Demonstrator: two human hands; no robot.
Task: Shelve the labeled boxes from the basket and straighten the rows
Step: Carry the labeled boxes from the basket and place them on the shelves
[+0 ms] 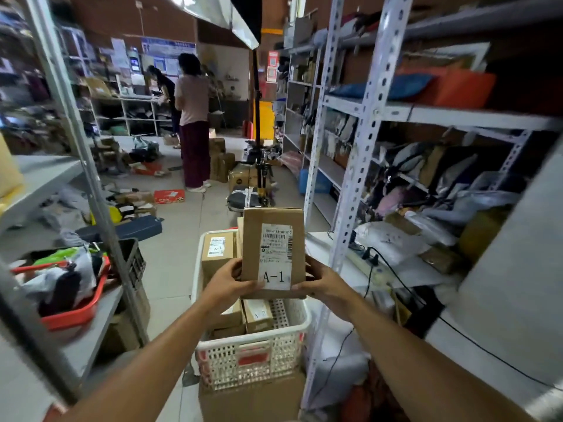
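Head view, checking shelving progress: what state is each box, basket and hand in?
A-1 box: upright, lifted above the basket, label facing the camera.
Left hand: grips its lower left edge.
Right hand: grips its lower right edge.
White basket: still holds labeled boxes.
Red basket: full, on left shelf.

The cardboard box you hold upright carries a white shipping label: "A-1" in large print at the bottom, a barcode above, its top line too blurred to trust. A second box in the basket has a smaller label, also seemingly "A-1".
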